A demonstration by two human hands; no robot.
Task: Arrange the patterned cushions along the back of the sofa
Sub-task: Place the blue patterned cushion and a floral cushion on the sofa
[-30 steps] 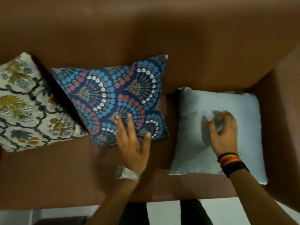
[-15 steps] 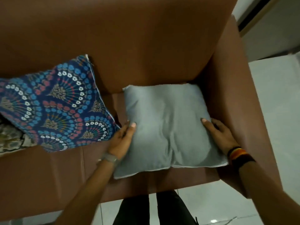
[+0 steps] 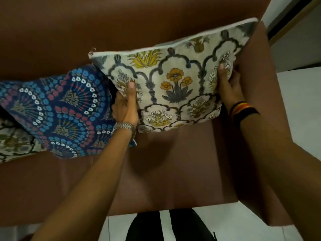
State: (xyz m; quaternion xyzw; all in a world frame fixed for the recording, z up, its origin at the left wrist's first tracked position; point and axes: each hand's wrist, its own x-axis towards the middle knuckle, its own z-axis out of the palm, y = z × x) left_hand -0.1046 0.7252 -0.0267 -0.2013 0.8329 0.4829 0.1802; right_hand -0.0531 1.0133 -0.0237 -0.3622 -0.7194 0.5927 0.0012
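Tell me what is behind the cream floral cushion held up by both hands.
Behind the cream floral cushion the brown sofa backrest shows above its top edge. The backrest area directly behind it is covered, so anything there cannot be seen.

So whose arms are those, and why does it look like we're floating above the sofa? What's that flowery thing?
There is no machine here. The camera sits on a person's head and looks down, so you see their own two arms reaching out. Below is a brown sofa, and the dark shapes at the bottom are the person's legs. The left hand, with a wrist watch, and the right hand, with striped wristbands, grip the two sides of a cream flowered cushion, holding it up near the sofa's back. Beside it, on the left, a blue patterned cushion leans on the sofa, and a second cream cushion peeks out at the edge.
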